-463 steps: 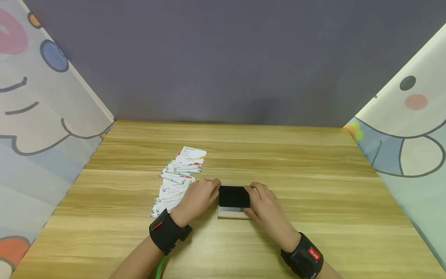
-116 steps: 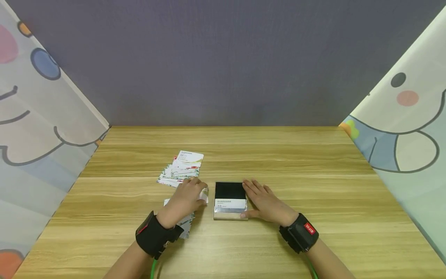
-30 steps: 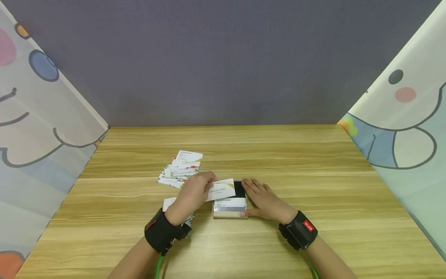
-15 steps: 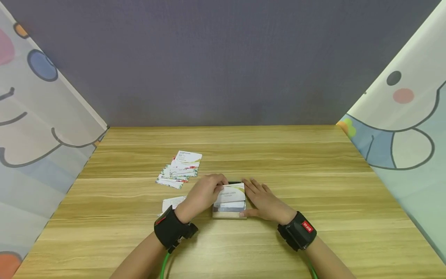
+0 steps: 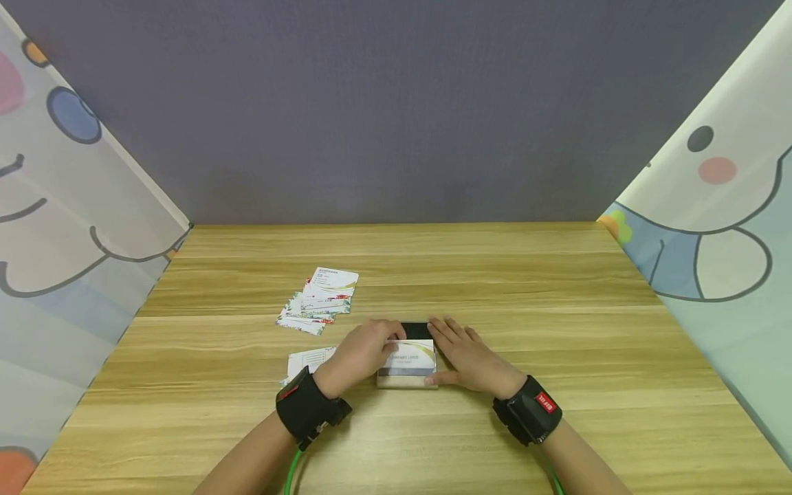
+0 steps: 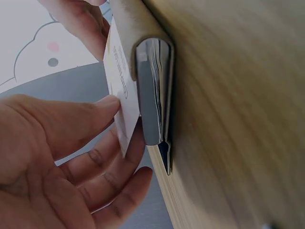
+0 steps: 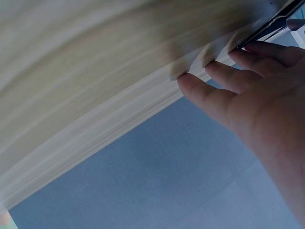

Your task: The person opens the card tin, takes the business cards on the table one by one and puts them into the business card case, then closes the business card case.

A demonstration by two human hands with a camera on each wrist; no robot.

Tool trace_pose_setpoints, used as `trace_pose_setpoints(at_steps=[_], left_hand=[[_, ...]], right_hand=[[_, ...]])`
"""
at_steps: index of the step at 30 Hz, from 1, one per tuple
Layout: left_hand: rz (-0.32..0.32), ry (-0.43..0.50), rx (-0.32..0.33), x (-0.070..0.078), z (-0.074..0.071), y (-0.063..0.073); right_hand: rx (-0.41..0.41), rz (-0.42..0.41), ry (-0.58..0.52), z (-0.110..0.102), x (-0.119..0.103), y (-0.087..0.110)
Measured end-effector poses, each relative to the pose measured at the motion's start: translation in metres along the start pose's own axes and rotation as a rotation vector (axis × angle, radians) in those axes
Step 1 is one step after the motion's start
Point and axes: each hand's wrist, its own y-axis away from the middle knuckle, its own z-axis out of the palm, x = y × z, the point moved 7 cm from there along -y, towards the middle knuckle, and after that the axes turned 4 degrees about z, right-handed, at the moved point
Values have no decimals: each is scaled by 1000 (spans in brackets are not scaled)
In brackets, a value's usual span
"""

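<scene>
Between thumb and fingers, my left hand pinches a white business card with a gold curve and logo text. The card lies over the front part of a business card holder, its lower edge by the clear pocket. In the left wrist view, the card slants against the holder's tan flap, and several cards show stacked inside. My right hand rests along the holder's right side, fingers extended, thumb at its front corner. The right wrist view shows its fingertips touching the tabletop.
A fanned group of business cards lies at the back left of the wooden table. More cards lie partly hidden behind my left wrist. A grey panel rises behind the table, with cartoon-printed sheets at both sides.
My left hand took a card from the nearer pile and carried it right, over the holder. In the last half second the card slid toward the holder's front. My right hand stayed put.
</scene>
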Motion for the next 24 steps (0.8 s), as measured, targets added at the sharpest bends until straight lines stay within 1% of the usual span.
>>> trace_pose_setpoints(at_steps=[5, 11, 14, 19, 22, 24], left_hand=[[16, -26, -32, 3, 2, 2], [35, -53, -55, 6, 5, 5], [61, -82, -63, 8, 7, 6], [103, -129, -66, 10, 8, 7], [113, -125, -59, 11, 7, 8], [103, -108, -56, 11, 5, 10]], right_hand=[[4, -10, 1, 0, -1, 0], [2, -5, -4, -1, 0, 1], [3, -6, 3, 0, 0, 1], [10, -8, 8, 1, 0, 0], [13, -11, 6, 1, 0, 0], [12, -12, 4, 1, 0, 0]])
